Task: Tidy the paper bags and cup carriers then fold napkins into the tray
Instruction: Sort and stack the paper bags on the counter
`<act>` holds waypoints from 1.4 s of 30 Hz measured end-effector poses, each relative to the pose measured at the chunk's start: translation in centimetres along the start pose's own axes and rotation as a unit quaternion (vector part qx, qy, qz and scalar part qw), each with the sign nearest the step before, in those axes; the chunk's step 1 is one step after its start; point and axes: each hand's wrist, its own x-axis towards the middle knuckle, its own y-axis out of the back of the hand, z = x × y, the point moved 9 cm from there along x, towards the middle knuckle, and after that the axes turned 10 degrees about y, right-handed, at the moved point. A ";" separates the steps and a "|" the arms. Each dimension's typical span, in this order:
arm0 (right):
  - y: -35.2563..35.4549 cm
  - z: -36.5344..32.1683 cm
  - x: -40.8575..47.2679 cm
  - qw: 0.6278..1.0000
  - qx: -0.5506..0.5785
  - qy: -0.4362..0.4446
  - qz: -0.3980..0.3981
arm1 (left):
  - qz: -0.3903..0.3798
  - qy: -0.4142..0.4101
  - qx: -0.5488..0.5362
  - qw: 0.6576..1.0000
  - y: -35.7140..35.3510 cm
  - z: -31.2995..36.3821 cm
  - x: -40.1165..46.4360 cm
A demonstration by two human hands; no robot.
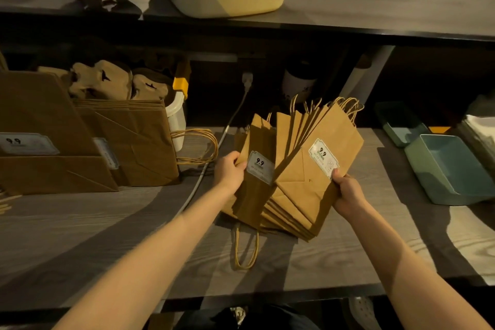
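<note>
Above the grey counter (80, 236), a fanned stack of paper bags (297, 179) was held upright between both grips: left hand (229, 170) pinched its left edge, right hand (347, 191) clamped its right.
</note>
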 end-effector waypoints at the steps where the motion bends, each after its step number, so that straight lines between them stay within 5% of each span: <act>1: -0.1 0.2 0.0 1.000 0.008 -0.003 -0.001 | -0.043 0.001 -0.036 0.998 -0.7 0.5 -0.3; 6: -0.8 1.6 -0.3 0.998 0.060 -0.030 -0.011 | -0.227 0.063 -0.214 0.948 -4.6 2.1 -3.1; 11: -0.4 1.5 0.1 0.998 0.058 -0.027 0.004 | -0.271 0.116 -0.228 0.928 -5.6 2.0 -3.9; 13: 0.1 1.0 0.5 0.999 0.047 -0.013 0.012 | -0.241 0.102 -0.181 0.948 -4.8 1.5 -3.0; 16: 0.9 0.3 1.0 0.999 0.028 0.016 0.016 | -0.098 0.072 -0.039 0.992 -2.3 -0.5 -0.5; 23: 2.0 -0.3 1.8 0.998 0.015 0.041 0.033 | -0.002 0.098 0.235 0.967 -1.8 -3.7 0.3; 30: 2.1 -0.5 1.9 0.998 -0.008 0.056 0.034 | -0.013 0.107 0.213 0.971 -1.9 -2.6 0.3; 34: 2.1 -0.8 1.7 0.997 -0.024 0.061 0.038 | -0.044 0.039 0.247 0.967 -0.7 0.4 0.1; 42: 0.3 -1.0 1.0 0.992 -0.069 0.102 0.041 | 0.113 -0.066 0.228 0.965 7.2 6.7 -2.8</act>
